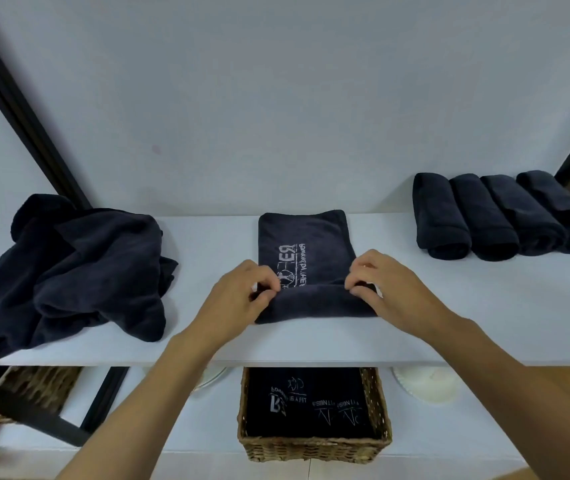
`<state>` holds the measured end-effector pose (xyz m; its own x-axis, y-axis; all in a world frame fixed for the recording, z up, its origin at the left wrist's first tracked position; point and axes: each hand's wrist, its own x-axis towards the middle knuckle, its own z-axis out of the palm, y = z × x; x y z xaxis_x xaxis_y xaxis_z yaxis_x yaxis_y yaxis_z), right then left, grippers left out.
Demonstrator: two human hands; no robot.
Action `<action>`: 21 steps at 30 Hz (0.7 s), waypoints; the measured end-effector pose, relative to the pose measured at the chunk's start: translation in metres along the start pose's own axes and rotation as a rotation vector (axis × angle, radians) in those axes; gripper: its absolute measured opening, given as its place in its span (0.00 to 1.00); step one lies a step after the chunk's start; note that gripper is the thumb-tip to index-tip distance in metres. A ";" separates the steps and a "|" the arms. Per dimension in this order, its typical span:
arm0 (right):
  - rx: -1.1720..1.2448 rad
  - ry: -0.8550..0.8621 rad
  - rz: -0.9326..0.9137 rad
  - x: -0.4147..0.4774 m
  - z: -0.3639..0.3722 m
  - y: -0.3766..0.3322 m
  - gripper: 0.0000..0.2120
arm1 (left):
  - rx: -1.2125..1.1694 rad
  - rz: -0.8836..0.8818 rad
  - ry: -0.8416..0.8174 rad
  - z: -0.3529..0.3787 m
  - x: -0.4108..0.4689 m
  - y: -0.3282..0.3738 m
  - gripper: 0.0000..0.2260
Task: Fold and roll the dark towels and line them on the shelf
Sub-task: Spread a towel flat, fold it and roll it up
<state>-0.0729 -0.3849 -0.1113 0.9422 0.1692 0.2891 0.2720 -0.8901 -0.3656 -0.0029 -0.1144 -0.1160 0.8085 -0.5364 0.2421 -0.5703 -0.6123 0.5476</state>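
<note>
On the shelf (484, 323), a heap of loose towels (75, 271), perhaps several, waits at left, four rolled towels (505, 216) line the right, and your left hand (238, 299) and right hand (380, 289) pinch the centre towel (306, 244) at its near end, its roll barely begun.

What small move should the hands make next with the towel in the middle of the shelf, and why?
Probably roll the towel forward, toward the wall. The left hand and right hand pinch a short roll at its near end, while most of it lies flat on the shelf. The four rolled towels at the right show the goal.
</note>
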 end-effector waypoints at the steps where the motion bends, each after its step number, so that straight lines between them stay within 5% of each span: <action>1: -0.099 0.043 -0.078 -0.003 0.004 0.002 0.05 | 0.067 0.046 0.018 0.004 -0.002 -0.001 0.06; 6: -0.262 -0.048 -0.183 -0.020 0.012 0.013 0.18 | 0.398 0.297 0.090 0.015 -0.018 -0.011 0.15; 11: -0.189 -0.112 -0.084 -0.005 0.007 0.003 0.11 | 0.468 0.387 0.095 0.015 -0.009 -0.016 0.13; 18: 0.479 -0.298 0.290 0.006 -0.015 0.001 0.09 | -0.112 -0.048 -0.128 -0.014 0.012 -0.002 0.09; 21: 0.473 -0.278 0.331 0.015 -0.013 0.005 0.07 | -0.251 -0.116 -0.113 -0.015 0.026 -0.006 0.08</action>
<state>-0.0603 -0.3921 -0.0970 0.9894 0.0771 -0.1228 -0.0449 -0.6420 -0.7654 0.0235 -0.1159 -0.1017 0.8368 -0.5412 0.0833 -0.4099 -0.5182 0.7507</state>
